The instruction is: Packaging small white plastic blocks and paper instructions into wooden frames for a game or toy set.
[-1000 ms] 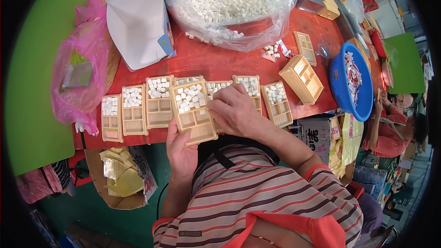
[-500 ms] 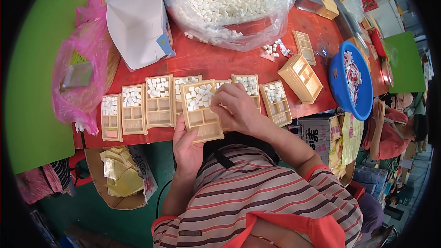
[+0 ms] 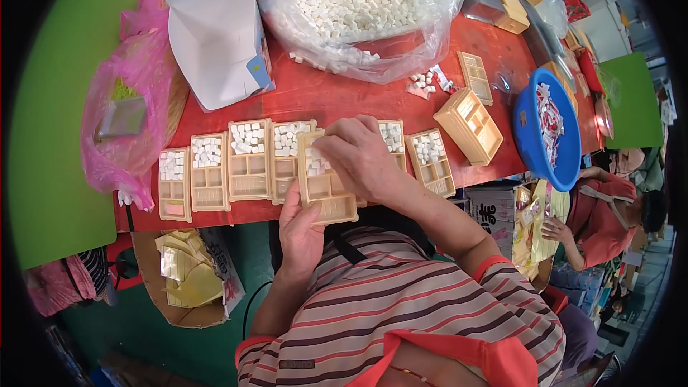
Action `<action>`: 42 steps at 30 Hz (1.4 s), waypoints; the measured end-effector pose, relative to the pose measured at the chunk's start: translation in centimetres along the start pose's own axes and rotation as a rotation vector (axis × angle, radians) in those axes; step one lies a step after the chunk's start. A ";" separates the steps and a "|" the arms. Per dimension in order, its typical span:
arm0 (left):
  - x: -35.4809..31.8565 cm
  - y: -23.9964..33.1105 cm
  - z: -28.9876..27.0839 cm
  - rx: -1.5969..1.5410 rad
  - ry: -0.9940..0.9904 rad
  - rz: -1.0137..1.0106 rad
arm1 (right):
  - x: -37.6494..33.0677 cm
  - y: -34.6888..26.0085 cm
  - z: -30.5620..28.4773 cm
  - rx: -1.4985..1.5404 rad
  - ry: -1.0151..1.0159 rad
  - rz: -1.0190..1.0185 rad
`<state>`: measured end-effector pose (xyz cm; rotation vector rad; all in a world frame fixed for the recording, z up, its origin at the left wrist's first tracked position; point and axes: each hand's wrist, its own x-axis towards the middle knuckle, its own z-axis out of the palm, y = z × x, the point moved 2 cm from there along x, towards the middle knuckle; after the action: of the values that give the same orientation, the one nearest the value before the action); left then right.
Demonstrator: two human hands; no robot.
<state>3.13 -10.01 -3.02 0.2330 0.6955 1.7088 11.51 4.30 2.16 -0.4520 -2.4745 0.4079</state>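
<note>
My left hand grips the lower left edge of a tan plastic compartment tray, tilted above the table's front edge. White cube-like pieces fill part of its top compartment; its lower compartments look bare. Over that top compartment my right hand is bent, fingers curled down and pressed together. Whatever the fingertips hold is hidden. Behind both hands runs a row of similar trays, white pieces in their top compartments. A pinkish piece lies in the leftmost tray's bottom compartment.
A big clear bag of white pieces stands at the back. To the right are stacked tan trays and a blue basin of small packets. A white box and pink bag stand left. A co-worker's hand is far right.
The held tray has shifted slightly right. My right hand has come further over its top compartment, covering more of the white pieces. At the right, the co-worker's hand has lowered.
</note>
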 end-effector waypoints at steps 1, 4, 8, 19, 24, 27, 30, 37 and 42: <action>0.1 0.0 0.1 -0.002 -0.003 -0.001 | -0.1 0.2 -0.5 0.037 0.036 0.030; 0.2 0.3 0.3 0.017 0.020 0.010 | -1.0 0.7 -1.6 0.108 0.056 0.101; 0.3 -0.1 0.8 0.000 -0.027 -0.012 | -2.5 -0.7 -2.9 0.053 -0.015 0.080; -0.6 -2.8 2.6 0.022 -0.057 -0.222 | -13.3 2.2 -7.1 -0.113 0.143 0.432; -0.5 -4.9 4.4 0.003 -0.122 -0.339 | -16.0 4.3 -10.4 -0.510 0.211 0.496; -0.5 -6.2 5.0 0.026 -0.153 -0.405 | -15.8 7.0 -13.0 -0.658 0.157 0.603; -0.4 -7.1 5.9 0.061 -0.177 -0.445 | -15.8 10.2 -14.9 -0.705 0.072 0.721; 0.0 -8.2 6.6 0.052 -0.186 -0.478 | -16.0 13.7 -14.5 -0.249 -0.082 0.782; -0.1 -8.5 6.2 0.083 -0.165 -0.487 | -13.7 15.1 -13.7 -0.140 -0.073 0.569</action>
<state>13.21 -7.20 -2.84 0.2367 0.6392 1.1843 33.65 14.80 0.37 -1.2272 -2.4205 0.4789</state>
